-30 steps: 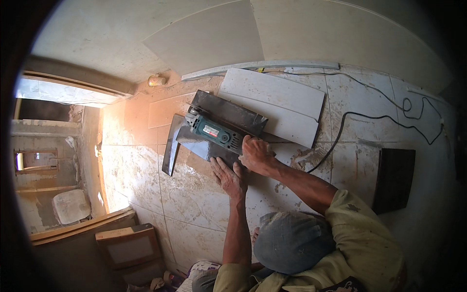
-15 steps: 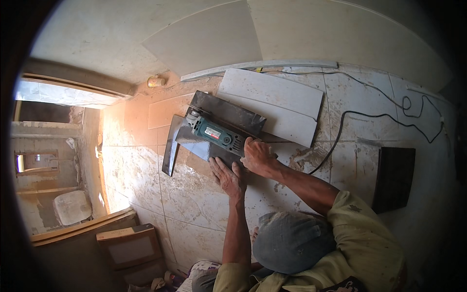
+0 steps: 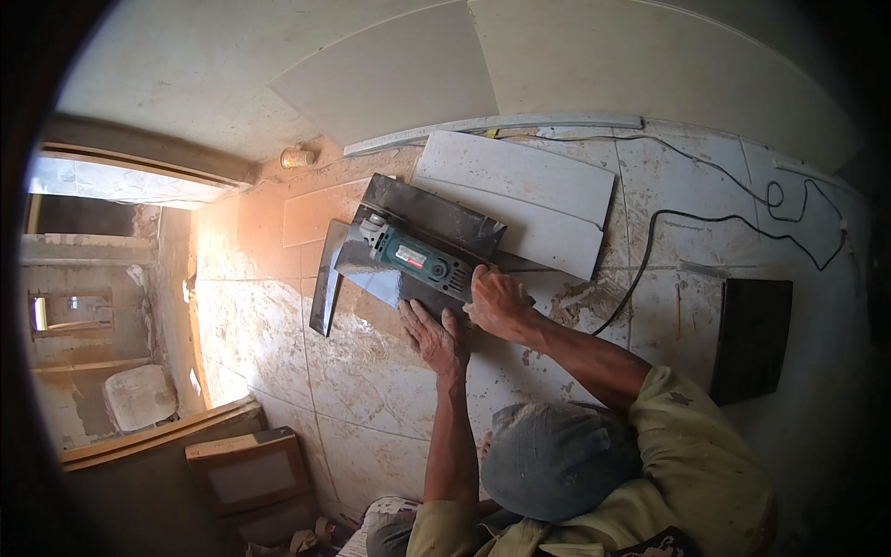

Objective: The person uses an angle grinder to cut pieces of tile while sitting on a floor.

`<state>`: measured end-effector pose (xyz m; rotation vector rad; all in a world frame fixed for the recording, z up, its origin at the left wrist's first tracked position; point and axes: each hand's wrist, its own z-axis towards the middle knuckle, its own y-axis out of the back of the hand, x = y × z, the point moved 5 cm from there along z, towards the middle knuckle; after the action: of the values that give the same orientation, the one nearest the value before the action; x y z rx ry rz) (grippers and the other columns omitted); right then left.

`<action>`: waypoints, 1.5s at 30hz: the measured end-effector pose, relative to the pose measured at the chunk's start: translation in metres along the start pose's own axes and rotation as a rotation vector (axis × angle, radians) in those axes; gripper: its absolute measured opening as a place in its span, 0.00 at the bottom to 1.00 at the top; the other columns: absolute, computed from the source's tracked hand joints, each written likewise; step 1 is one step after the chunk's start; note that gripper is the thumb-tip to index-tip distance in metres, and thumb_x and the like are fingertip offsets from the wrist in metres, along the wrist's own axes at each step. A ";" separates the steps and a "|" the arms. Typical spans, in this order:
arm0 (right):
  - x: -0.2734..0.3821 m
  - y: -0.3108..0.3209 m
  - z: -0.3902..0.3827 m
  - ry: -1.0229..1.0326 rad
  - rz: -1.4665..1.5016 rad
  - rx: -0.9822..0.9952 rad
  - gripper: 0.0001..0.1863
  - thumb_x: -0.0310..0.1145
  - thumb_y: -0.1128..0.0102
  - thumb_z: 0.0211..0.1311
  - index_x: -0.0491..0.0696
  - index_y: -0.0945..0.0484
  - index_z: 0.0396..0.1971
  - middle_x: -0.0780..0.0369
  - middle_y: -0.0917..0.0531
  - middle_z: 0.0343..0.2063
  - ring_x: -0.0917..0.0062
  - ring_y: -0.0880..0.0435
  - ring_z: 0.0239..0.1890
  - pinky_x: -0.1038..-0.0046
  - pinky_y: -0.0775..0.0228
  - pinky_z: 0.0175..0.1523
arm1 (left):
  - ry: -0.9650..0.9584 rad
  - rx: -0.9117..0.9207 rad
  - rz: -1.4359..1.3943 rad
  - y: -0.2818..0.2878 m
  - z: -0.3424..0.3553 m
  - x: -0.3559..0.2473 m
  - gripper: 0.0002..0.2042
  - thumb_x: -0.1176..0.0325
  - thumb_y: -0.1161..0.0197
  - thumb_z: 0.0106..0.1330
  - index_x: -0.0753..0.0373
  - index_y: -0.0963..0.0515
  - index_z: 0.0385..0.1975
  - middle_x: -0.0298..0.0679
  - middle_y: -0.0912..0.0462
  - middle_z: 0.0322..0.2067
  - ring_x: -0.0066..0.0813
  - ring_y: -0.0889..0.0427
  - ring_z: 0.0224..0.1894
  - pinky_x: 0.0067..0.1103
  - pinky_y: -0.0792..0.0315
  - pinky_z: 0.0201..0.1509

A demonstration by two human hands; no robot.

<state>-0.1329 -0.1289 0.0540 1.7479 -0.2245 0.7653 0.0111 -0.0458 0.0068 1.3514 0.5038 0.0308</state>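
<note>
1. Grinder (image 3: 422,260): landmark here. Teal body, silver head. It lay slanted over the dark tile (image 3: 371,281), head to the far left, rear end toward the person's right.
2. Right hand (image 3: 501,303): closed around the grinder's rear end, gripping it.
3. Left hand (image 3: 436,342): palm down on the dark tile, just on the near side of the grinder. Fingers extended, a bit spread, pressed on the surface, nothing gripped.
4. Dark slab (image 3: 441,215): just beyond the grinder, roughly parallel to it. Couldn't tell if the two touched.
5. Dark strip (image 3: 324,302): left of the grinder, beside the dark tile.
6. White panels (image 3: 529,172): beyond the grinder and to its right, one partly overlapping the other.
7. Black cord (image 3: 650,251): emerged by the right forearm (image 3: 594,357), looped away right of the grinder.
8. Dark panel (image 3: 754,339): well right of the grinder.
9. Cup (image 3: 297,158): well beyond the grinder, to its left, by the wall (image 3: 204,93).
</note>
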 end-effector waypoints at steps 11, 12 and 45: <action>-0.002 0.007 -0.009 0.008 0.020 -0.013 0.22 0.37 0.31 0.51 0.36 0.29 0.36 0.48 0.18 0.30 0.61 0.13 0.32 0.66 0.18 0.34 | 0.004 -0.001 0.013 -0.002 0.000 0.002 0.34 0.53 0.54 0.73 0.70 0.50 0.71 0.55 0.53 0.73 0.53 0.55 0.75 0.43 0.62 0.76; -0.002 0.008 -0.010 0.000 0.006 0.007 0.22 0.37 0.31 0.51 0.35 0.29 0.36 0.48 0.18 0.30 0.61 0.13 0.33 0.66 0.18 0.34 | 0.004 -0.006 0.022 -0.003 0.000 0.003 0.34 0.53 0.54 0.73 0.70 0.51 0.71 0.55 0.53 0.73 0.53 0.55 0.75 0.43 0.62 0.76; -0.019 0.008 -0.032 -0.028 -0.025 0.085 0.25 0.41 0.30 0.53 0.36 0.29 0.37 0.50 0.19 0.30 0.64 0.13 0.32 0.66 0.19 0.33 | 0.000 -0.002 0.000 0.002 0.000 -0.001 0.33 0.54 0.55 0.74 0.69 0.51 0.71 0.54 0.54 0.73 0.49 0.56 0.75 0.41 0.63 0.76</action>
<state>-0.1640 -0.1064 0.0529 1.8395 -0.1906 0.7423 0.0105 -0.0457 0.0087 1.3498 0.5039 0.0317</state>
